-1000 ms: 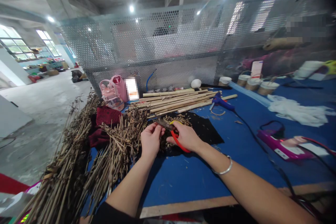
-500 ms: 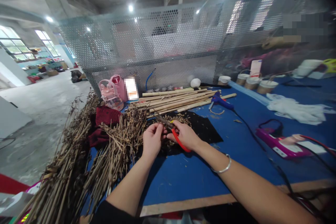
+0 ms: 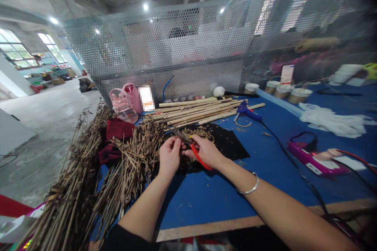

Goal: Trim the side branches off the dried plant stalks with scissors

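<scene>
My right hand [image 3: 206, 151] is closed round red-handled scissors [image 3: 200, 159], whose blades point up and left toward my left fingertips. My left hand [image 3: 171, 154] is pinched beside the blades; whatever lies between its fingertips is too small to make out. Under both hands lies a black cloth [image 3: 231, 141] strewn with small dry clippings [image 3: 206, 133]. Bundles of dried brown stems [image 3: 132, 157] lie just left of my left hand. Behind the cloth, pale wooden sticks [image 3: 194, 112] are laid side by side.
A blue glue gun [image 3: 249, 113] with its cord lies right of the sticks. Farther right are a purple power strip [image 3: 316, 160], white gloves [image 3: 330, 121] and several small pots. A pink bag [image 3: 125, 102] stands at the back left, before a perforated metal screen [image 3: 165, 51].
Both hands and the scissors have shifted very slightly left in the view. The hold on the scissors looks the same.
</scene>
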A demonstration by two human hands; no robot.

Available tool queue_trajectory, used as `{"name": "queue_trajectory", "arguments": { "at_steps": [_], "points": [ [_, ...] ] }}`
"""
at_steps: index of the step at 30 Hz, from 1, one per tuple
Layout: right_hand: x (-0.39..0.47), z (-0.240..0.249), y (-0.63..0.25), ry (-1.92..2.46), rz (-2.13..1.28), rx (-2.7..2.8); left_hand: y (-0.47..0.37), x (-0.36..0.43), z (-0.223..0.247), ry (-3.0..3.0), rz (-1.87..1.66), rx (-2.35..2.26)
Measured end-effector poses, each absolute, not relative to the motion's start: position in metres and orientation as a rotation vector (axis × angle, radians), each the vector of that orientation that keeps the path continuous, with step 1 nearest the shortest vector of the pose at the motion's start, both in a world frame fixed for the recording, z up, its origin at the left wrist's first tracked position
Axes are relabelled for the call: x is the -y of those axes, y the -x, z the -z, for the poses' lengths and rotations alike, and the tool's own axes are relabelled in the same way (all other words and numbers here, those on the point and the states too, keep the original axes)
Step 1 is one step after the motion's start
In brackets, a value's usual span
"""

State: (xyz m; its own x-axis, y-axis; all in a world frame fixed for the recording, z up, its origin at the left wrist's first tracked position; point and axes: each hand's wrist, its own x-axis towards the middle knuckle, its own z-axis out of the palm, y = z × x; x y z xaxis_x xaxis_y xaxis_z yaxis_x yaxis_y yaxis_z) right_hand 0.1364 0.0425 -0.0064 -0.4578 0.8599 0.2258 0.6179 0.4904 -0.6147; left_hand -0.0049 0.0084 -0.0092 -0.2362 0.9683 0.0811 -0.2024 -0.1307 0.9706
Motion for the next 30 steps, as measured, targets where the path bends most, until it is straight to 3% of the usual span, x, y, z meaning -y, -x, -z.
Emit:
{"name": "queue_trajectory", "arguments": {
  "at_steps": [6,20,30],
  "points": [
    [-0.0395,0.0060,-0.1337,1.195,-0.461,2.222,0.0052,-0.0075,0.0090,-1.163,-1.530,-1.219],
    [-0.0467,0.0091,-0.1383,1.360,-0.455,2.244,0.0068,-0.0066,0.0089,-1.299,-1.574,-1.366],
    [-0.0417,0.0038,-0.1358,1.162,-0.346,2.325,0.0065,-0.0043,0.0073,-1.317,-1.596,-1.381]
  ]
}}
